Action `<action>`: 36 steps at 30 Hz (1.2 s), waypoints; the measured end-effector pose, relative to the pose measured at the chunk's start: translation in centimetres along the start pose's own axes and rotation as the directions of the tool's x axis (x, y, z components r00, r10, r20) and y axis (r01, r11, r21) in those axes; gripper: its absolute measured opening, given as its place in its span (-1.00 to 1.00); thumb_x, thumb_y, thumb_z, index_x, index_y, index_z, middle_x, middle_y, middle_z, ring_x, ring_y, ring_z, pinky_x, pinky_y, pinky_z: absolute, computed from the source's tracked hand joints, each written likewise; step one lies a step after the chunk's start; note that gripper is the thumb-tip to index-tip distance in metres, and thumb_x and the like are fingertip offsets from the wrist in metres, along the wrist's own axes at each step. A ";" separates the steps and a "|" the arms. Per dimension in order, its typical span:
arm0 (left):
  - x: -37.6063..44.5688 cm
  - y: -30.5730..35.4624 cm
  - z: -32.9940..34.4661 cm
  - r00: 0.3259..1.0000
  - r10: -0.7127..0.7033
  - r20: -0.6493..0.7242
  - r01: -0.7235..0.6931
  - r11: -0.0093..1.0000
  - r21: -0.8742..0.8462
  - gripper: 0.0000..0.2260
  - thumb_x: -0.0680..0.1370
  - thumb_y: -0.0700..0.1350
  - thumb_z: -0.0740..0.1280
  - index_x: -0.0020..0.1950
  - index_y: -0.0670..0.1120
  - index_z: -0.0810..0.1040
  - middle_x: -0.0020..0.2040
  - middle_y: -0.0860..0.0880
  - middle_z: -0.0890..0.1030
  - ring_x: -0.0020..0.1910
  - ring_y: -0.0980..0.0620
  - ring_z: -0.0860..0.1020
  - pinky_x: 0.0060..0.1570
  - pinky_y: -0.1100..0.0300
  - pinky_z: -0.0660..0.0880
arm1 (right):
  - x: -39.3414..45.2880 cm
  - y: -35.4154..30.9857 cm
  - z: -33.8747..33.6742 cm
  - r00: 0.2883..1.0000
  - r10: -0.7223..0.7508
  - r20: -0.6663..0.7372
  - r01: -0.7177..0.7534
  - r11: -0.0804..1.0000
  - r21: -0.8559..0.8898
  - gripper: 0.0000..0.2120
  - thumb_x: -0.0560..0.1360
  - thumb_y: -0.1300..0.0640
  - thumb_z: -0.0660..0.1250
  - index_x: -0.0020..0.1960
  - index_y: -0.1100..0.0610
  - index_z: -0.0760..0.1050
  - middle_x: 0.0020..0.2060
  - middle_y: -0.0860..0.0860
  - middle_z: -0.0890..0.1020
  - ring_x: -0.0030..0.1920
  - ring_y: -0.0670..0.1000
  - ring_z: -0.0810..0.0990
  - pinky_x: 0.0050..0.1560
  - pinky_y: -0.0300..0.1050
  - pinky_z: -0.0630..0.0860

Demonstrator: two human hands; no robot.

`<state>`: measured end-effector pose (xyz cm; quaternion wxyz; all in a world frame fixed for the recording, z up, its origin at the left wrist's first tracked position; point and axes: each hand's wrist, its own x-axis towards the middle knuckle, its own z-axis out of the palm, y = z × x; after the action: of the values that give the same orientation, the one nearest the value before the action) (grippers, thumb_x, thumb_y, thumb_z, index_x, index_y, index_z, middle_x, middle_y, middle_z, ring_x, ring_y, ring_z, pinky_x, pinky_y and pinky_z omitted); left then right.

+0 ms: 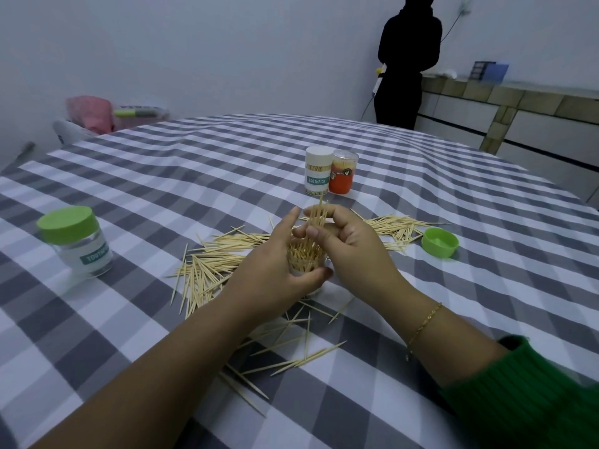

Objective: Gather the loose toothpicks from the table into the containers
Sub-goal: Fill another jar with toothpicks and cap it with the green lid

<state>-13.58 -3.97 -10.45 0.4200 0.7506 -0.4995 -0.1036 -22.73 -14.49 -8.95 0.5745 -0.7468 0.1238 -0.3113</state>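
left hand [275, 267] grips the part-filled jar [303, 259]; right hand [350, 244] pinches a bundle [317, 218] into it; many toothpicks [207, 270] remain loose.

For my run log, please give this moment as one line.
left hand: holds jar | right hand: pinches toothpick bundle above jar | loose toothpicks: many on table | green lid: off

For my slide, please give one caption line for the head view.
Left hand steadies open container; right hand lowers toothpick bundle in.
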 end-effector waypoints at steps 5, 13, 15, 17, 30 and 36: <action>0.0 -0.1 0.0 1.000 0.005 0.010 -0.005 1.000 -0.003 -0.17 0.43 0.10 0.43 0.54 0.12 -0.01 0.22 0.08 0.52 -0.03 0.22 0.57 -0.07 0.37 0.51 | -0.1 0.2 -0.3 0.998 0.045 -0.042 -0.049 0.991 -0.125 -0.85 0.58 0.20 0.22 -0.03 0.00 0.52 -0.12 -0.04 0.65 -0.12 -0.14 0.63 -0.18 -0.27 0.57; 0.0 -0.1 0.2 0.998 0.062 0.006 -0.061 0.998 -0.005 -0.15 0.42 0.09 0.44 0.55 0.09 -0.02 0.45 0.07 0.32 0.31 0.13 0.41 0.25 0.17 0.42 | -0.1 -0.1 -0.4 0.996 0.087 0.011 -0.085 0.989 -0.118 -0.72 0.60 0.13 0.19 0.29 0.03 0.48 0.01 -0.19 0.57 -0.01 -0.28 0.54 -0.07 -0.48 0.47; -0.1 0.1 0.2 0.998 0.066 -0.005 -0.066 0.998 0.024 -0.14 0.42 0.09 0.44 0.55 0.09 -0.04 0.50 0.07 0.23 0.39 0.14 0.29 0.29 0.25 0.32 | -0.1 0.0 -0.4 0.998 0.060 -0.018 -0.062 0.989 -0.137 -0.66 0.60 0.11 0.17 0.37 0.05 0.41 0.08 -0.19 0.52 0.01 -0.35 0.47 -0.09 -0.59 0.39; -0.1 0.2 0.1 0.998 0.062 0.006 -0.062 0.997 0.042 -0.13 0.43 0.08 0.43 0.55 0.08 -0.07 0.50 0.06 0.22 0.40 0.13 0.27 0.29 0.24 0.32 | -0.3 0.1 -0.2 1.000 0.025 -0.011 -0.026 0.985 -0.172 -0.63 0.61 0.09 0.16 0.41 0.03 0.36 0.11 -0.25 0.47 0.01 -0.43 0.43 -0.02 -0.60 0.37; 0.1 0.2 0.2 0.996 -0.085 0.020 0.086 0.994 -0.067 0.01 0.43 0.02 0.44 0.51 0.11 -0.34 -0.22 0.10 0.59 -0.31 0.22 0.57 -0.37 0.40 0.45 | -0.4 1.1 -0.2 0.986 -0.083 -0.148 0.020 0.923 -0.383 -0.84 0.55 0.10 0.29 0.03 0.04 0.63 -0.08 -0.08 0.66 -0.01 -0.09 0.59 0.05 -0.02 0.56; 0.1 0.2 0.2 0.997 -0.080 0.023 0.081 0.995 -0.063 0.01 0.41 0.08 0.45 0.50 0.14 -0.33 -0.23 0.13 0.56 -0.28 0.25 0.58 -0.34 0.37 0.46 | -0.3 0.9 -0.4 0.997 -0.047 -0.056 0.028 0.955 -0.296 -0.68 0.59 0.15 0.22 0.27 -0.18 0.43 0.11 -0.11 0.61 0.15 -0.17 0.54 0.17 -0.16 0.50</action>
<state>-13.76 -4.25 -10.43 0.4341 0.7552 -0.4695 -0.1441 -23.06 -14.95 -9.84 0.4465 -0.8163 0.1725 -0.3234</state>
